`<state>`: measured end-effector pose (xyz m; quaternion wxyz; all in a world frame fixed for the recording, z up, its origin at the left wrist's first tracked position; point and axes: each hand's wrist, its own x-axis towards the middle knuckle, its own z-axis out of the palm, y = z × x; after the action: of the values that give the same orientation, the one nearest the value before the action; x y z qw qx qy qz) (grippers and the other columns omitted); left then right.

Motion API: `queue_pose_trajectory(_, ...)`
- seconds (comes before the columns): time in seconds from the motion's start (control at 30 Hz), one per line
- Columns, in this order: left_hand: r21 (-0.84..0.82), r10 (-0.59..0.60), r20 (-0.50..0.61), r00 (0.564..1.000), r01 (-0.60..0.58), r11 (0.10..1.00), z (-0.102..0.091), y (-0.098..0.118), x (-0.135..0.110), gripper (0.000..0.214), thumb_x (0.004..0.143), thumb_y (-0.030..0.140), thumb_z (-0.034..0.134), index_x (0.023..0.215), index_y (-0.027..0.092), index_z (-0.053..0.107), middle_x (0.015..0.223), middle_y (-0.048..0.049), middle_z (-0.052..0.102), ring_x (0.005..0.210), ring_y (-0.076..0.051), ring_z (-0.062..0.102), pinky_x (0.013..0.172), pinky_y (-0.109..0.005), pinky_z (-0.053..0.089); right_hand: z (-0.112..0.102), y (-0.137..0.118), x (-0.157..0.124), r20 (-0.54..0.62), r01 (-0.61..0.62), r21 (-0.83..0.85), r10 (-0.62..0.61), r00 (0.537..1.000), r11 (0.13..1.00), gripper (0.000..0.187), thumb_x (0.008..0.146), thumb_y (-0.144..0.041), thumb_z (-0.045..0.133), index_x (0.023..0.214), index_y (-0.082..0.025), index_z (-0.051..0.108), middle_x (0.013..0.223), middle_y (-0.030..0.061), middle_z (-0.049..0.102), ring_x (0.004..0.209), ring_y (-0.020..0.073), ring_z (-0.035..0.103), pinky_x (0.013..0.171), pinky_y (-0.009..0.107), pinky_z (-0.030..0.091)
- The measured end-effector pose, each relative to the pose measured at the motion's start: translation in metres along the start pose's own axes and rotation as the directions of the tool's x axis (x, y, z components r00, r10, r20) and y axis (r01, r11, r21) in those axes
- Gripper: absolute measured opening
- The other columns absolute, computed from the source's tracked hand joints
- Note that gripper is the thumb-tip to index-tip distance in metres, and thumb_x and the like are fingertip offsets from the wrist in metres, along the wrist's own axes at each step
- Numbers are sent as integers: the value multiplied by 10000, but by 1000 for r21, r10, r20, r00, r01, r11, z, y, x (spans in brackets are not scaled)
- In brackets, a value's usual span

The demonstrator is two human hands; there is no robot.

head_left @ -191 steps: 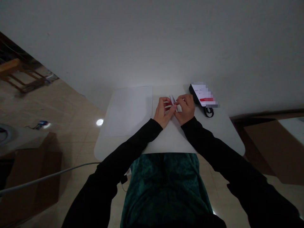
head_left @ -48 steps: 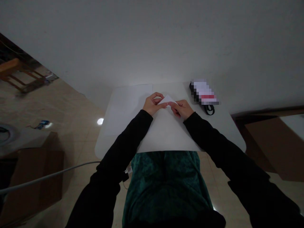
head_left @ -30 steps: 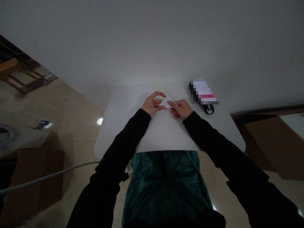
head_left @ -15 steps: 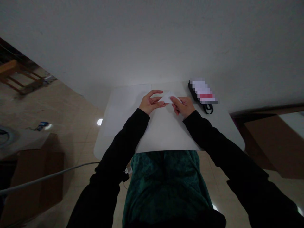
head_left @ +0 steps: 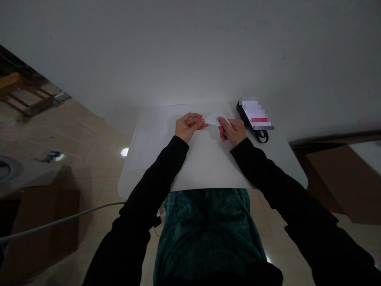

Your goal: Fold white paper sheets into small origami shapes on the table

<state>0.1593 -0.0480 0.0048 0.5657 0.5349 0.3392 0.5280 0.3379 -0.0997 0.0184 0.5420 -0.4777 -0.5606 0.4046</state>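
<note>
A small folded piece of white paper (head_left: 212,118), roughly triangular, is held between my two hands above the white table (head_left: 208,167). My left hand (head_left: 189,124) pinches its left point between thumb and fingers. On the other side my right hand (head_left: 233,130) grips the wider end, thumb on top and fingers curled beneath. Part of the paper's right end is covered by the right thumb. Under and left of my left hand, a flat white sheet (head_left: 154,139) lies on the table.
A phone (head_left: 256,113) with a blurred screen rests on a black strapped object (head_left: 242,113) at the table's back right. The wall (head_left: 190,51) rises behind the table. Cardboard boxes (head_left: 44,226) stand on the left, with another box (head_left: 345,178) on the right. A grey cable (head_left: 74,216) runs at left.
My left fingers have closed onto the paper's left point; the index finger was raised before. My right hand has shifted slightly right, and more of the folded paper shows between the hands.
</note>
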Motion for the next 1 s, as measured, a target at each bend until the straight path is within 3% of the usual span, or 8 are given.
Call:
queue_pose_trajectory(0.23, -72, -54, 5, 999, 54, 996, -4, -5, 2, 372, 691, 330, 825, 985, 162, 672, 913, -77, 754, 786, -161, 736, 773, -291, 576, 0, 4, 2, -17, 1, 19, 0, 1000, 1000, 546, 837, -636, 571, 518, -200, 486, 343, -60, 418, 306, 62, 400, 346, 204, 277)
queue_pose_trajectory(0.37, -73, -105, -65, 992, 100, 992, 2, -2, 0, 390, 816, 489, 689, 1033, 164, 681, 1003, -106, 746, 838, -166, 736, 788, -293, 573, 0, 4, 1, -75, 23, 34, -20, 997, 999, 532, 852, -605, 573, 517, -203, 476, 338, -68, 405, 293, 59, 385, 341, 207, 270)
queue_pose_trajectory(0.47, -19, -88, -75, 993, 87, 996, 7, -2, -2, 451, 747, 546, 728, 950, 144, 709, 907, -92, 751, 733, -153, 729, 717, -271, 572, 2, 3, -1, -41, 27, -4, -27, 999, 1000, 522, 864, -582, 570, 520, -197, 493, 341, -63, 427, 294, 55, 388, 355, 205, 281)
queue_pose_trajectory(0.57, 19, -19, -63, 998, 20, 1000, 10, -5, -3, 412, 623, 454, 845, 844, 130, 718, 736, -51, 734, 636, -128, 703, 668, -243, 559, 4, 3, -3, -9, 23, -44, -23, 1000, 999, 526, 859, -585, 574, 516, -192, 505, 341, -56, 443, 301, 54, 392, 363, 202, 288)
queue_pose_trajectory(0.67, 9, 10, -61, 998, -9, 1000, 9, -8, -3, 382, 608, 423, 859, 807, 128, 720, 682, -40, 722, 606, -120, 694, 632, -229, 545, 5, 3, -4, -16, 8, -63, -9, 1000, 998, 538, 844, -608, 579, 509, -191, 519, 338, -48, 448, 302, 58, 387, 360, 207, 288)
queue_pose_trajectory(0.83, -50, -31, -29, 999, 30, 998, 4, -11, -1, 435, 651, 432, 837, 961, 149, 726, 825, -69, 754, 718, -146, 724, 763, -282, 574, 5, 1, -3, -69, 0, -41, -3, 998, 999, 548, 825, -644, 576, 512, -194, 551, 335, -41, 444, 299, 70, 386, 358, 222, 294)
queue_pose_trajectory(1.0, -146, -110, -42, 993, 102, 984, 10, -6, -4, 435, 788, 361, 745, 1176, 185, 659, 974, -79, 747, 844, -141, 714, 899, -333, 553, 10, 6, -4, -130, -13, 9, 14, 991, 1000, 565, 807, -697, 552, 543, -198, 571, 324, -61, 384, 302, 79, 405, 348, 222, 285)
